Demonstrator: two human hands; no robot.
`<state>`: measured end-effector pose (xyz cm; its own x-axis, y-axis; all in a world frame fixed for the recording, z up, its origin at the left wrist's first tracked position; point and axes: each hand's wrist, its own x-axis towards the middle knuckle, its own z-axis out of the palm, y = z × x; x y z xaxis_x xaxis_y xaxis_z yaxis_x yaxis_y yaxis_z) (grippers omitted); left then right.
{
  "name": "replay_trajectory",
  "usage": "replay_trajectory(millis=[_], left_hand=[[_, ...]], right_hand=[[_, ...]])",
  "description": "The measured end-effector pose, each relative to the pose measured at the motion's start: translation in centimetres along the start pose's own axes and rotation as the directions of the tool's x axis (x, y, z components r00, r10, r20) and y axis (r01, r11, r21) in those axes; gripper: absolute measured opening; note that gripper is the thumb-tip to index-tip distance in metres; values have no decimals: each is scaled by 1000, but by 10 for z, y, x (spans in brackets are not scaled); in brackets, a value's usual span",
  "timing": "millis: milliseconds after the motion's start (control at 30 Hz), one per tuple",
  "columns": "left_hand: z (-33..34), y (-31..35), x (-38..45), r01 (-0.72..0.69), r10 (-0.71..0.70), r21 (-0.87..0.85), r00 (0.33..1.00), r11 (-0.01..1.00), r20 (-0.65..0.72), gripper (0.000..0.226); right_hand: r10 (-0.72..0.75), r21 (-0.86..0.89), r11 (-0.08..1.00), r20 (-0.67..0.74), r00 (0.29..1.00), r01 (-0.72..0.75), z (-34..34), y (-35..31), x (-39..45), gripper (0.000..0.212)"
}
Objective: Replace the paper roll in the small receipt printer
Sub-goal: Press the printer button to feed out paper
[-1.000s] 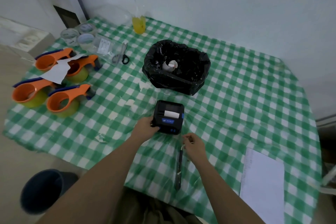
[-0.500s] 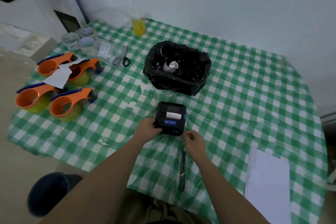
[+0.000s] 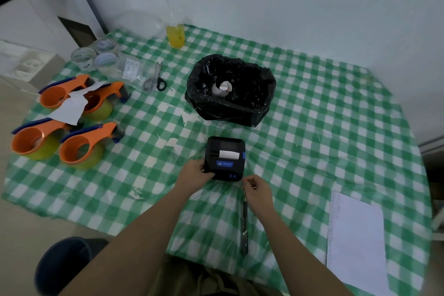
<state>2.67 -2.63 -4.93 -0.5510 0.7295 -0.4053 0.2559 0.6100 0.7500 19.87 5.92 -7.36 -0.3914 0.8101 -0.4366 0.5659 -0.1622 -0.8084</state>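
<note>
Left hand [image 3: 195, 174] clamped on printer [image 3: 225, 158] at near-centre of surface [image 3: 312, 127], likely to steady it, lid shut, paper [image 3: 229, 154] at slot; right hand [image 3: 258, 191] just beside, fingers [image 3: 249, 181] pinched narrow, contents unclear; used roll [image 3: 222, 89] binned in black bag [image 3: 230, 90], probably discarded.

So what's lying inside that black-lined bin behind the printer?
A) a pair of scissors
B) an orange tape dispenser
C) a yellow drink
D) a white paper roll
D: a curled white paper roll sits in the black-lined bin; the scissors lie outside it on the cloth.
</note>
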Motion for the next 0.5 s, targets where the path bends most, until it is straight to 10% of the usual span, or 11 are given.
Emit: replay_trajectory(millis=[500], left_hand=[[-1,-2,1,21,-21,8,1000,1000,12,32]], right_hand=[[14,-15,1000,-14,1000,-14,3,-3,-1,13]])
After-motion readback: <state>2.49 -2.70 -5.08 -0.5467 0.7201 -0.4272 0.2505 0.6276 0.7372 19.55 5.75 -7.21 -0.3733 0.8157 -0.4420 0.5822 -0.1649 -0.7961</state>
